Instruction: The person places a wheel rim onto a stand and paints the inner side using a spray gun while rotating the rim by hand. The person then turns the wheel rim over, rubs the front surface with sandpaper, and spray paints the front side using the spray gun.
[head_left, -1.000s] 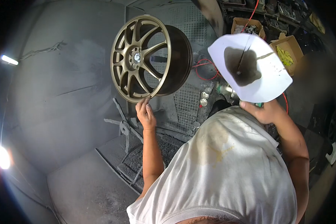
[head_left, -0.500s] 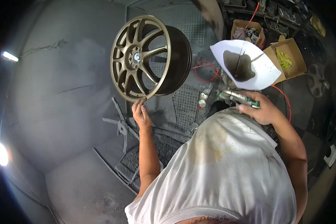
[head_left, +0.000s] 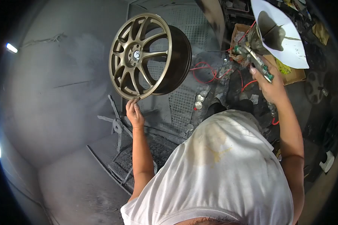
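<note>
A bronze car wheel rim point(head_left: 142, 67) hangs upright at the upper left-centre, its spoked face turned left and its barrel to the right. At its bottom edge is my left hand point(head_left: 135, 113), fingers bent together with the tips against the lip. My right hand point(head_left: 271, 85) grips a spray gun point(head_left: 260, 62) with green fittings, held out to the right of the rim. A white paper cone point(head_left: 290, 44), stained dark grey inside, sits on the gun. What holds the rim up is hidden.
A red air hose point(head_left: 204, 77) loops across the floor. Small round tins point(head_left: 199, 101) stand below. An overspray-coated stand point(head_left: 117, 126) is at lower left beside grey walls. Cardboard boxes point(head_left: 293, 76) lie behind the gun; another wheel point(head_left: 314, 89) is at right.
My right hand has raised the spray gun and paper cone up and to the right, away from my body. My left hand stays at the rim's bottom edge; the view has shifted slightly.
</note>
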`<state>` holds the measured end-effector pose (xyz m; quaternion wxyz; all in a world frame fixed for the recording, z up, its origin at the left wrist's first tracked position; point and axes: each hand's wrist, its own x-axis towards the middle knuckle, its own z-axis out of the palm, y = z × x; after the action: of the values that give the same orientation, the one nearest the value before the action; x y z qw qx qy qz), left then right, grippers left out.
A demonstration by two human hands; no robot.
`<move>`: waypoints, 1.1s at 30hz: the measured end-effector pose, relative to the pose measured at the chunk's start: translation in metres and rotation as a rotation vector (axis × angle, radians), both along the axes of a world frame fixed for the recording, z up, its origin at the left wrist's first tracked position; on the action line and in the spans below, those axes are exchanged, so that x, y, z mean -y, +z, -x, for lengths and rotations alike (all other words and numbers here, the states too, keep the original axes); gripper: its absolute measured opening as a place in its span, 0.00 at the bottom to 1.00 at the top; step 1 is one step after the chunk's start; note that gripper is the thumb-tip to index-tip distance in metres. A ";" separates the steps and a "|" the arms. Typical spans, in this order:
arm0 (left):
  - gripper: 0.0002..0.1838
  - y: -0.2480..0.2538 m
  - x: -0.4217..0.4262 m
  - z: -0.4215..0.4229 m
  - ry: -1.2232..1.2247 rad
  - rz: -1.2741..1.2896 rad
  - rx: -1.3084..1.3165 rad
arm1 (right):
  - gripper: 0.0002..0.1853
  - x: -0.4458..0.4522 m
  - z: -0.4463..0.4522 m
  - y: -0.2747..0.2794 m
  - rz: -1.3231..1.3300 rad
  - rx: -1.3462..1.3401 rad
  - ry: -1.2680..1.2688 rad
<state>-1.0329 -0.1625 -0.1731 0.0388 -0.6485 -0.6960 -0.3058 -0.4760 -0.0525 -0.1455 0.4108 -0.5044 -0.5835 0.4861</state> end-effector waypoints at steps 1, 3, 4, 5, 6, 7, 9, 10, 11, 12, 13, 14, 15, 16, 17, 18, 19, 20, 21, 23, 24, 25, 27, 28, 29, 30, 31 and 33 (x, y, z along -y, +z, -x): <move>0.16 -0.001 0.000 0.001 -0.007 0.006 -0.007 | 0.27 0.007 -0.001 -0.001 0.054 0.063 -0.016; 0.16 0.001 0.000 0.003 -0.009 -0.005 -0.007 | 0.28 0.021 -0.003 0.001 0.166 0.188 -0.038; 0.17 0.001 0.000 0.005 -0.014 0.006 -0.007 | 0.29 0.031 -0.005 0.016 0.202 0.144 0.097; 0.17 0.002 0.002 0.008 -0.018 0.020 -0.007 | 0.30 0.039 -0.005 0.025 0.250 0.060 0.210; 0.17 0.004 0.002 0.011 -0.013 0.025 -0.027 | 0.31 0.047 -0.006 0.033 0.306 -0.022 0.320; 0.17 0.004 0.003 0.014 -0.008 0.034 -0.027 | 0.31 0.054 -0.006 0.036 0.373 -0.144 0.407; 0.17 0.005 -0.003 0.020 0.000 0.043 0.024 | 0.31 0.060 -0.007 0.038 0.366 -0.097 0.492; 0.17 0.002 -0.003 0.029 0.003 0.027 0.038 | 0.31 0.065 -0.006 0.041 0.322 -0.099 0.493; 0.17 0.005 -0.003 0.031 0.005 0.027 0.037 | 0.31 0.068 -0.010 0.036 0.285 -0.086 0.486; 0.17 0.007 -0.003 0.032 0.007 0.041 0.043 | 0.31 0.071 -0.013 0.032 0.247 -0.073 0.479; 0.17 0.009 -0.003 0.035 0.009 0.054 0.048 | 0.32 0.072 -0.016 0.032 0.122 0.007 0.373; 0.21 0.010 -0.005 0.038 0.000 0.053 0.042 | 0.31 0.069 -0.018 0.031 0.052 0.031 0.282; 0.21 0.011 -0.006 0.040 0.002 0.053 0.041 | 0.31 0.066 -0.020 0.030 -0.017 0.060 0.187; 0.20 0.013 -0.005 0.043 0.007 0.067 0.033 | 0.30 0.063 -0.021 0.029 -0.080 0.093 0.091; 0.18 0.015 -0.006 0.045 0.013 0.082 0.025 | 0.29 0.058 -0.020 0.033 -0.090 0.085 0.008; 0.19 0.016 -0.007 0.049 0.015 0.088 0.022 | 0.24 0.050 -0.018 0.038 -0.029 0.072 -0.044; 0.19 0.016 -0.005 0.053 0.020 0.089 0.023 | 0.19 0.045 -0.016 0.041 0.031 0.057 -0.096; 0.19 0.016 -0.005 0.057 0.028 0.111 0.032 | 0.21 0.045 -0.018 0.038 0.003 0.029 -0.053; 0.19 0.017 -0.006 0.060 0.035 0.132 0.041 | 0.24 0.045 -0.019 0.035 -0.023 0.000 -0.010; 0.20 0.016 -0.006 0.066 0.029 0.117 0.033 | 0.25 0.061 -0.023 0.028 0.307 0.077 0.109; 0.20 0.015 -0.005 0.071 0.032 0.105 -0.006 | 0.26 0.066 -0.020 0.032 0.345 -0.068 0.220; 0.20 0.015 -0.004 0.078 0.036 0.094 -0.045 | 0.26 0.071 -0.021 0.040 0.467 -0.116 0.342; 0.21 0.020 -0.002 0.084 0.054 0.122 -0.032 | 0.26 0.085 -0.016 0.028 0.382 -0.121 0.435; 0.21 0.024 -0.002 0.088 0.036 0.146 -0.137 | 0.27 0.092 -0.016 0.019 0.278 -0.050 0.437; 0.22 0.026 -0.002 0.092 0.018 0.168 -0.242 | 0.29 0.096 -0.017 0.010 0.119 0.055 0.389; 0.23 0.029 -0.002 0.095 0.018 0.192 -0.271 | 0.30 0.100 -0.017 0.006 0.035 0.130 0.332; 0.23 0.031 0.000 0.097 0.014 0.186 -0.269 | 0.31 0.099 -0.022 0.009 0.118 0.154 0.293; 0.23 0.036 -0.003 0.100 0.068 0.245 -0.371 | 0.32 0.096 -0.031 0.029 0.381 0.197 0.211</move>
<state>-1.1333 -0.1596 -0.1370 0.0974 -0.6696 -0.7305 -0.0928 -0.4455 -0.1482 -0.1162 0.1961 -0.5539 -0.5679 0.5763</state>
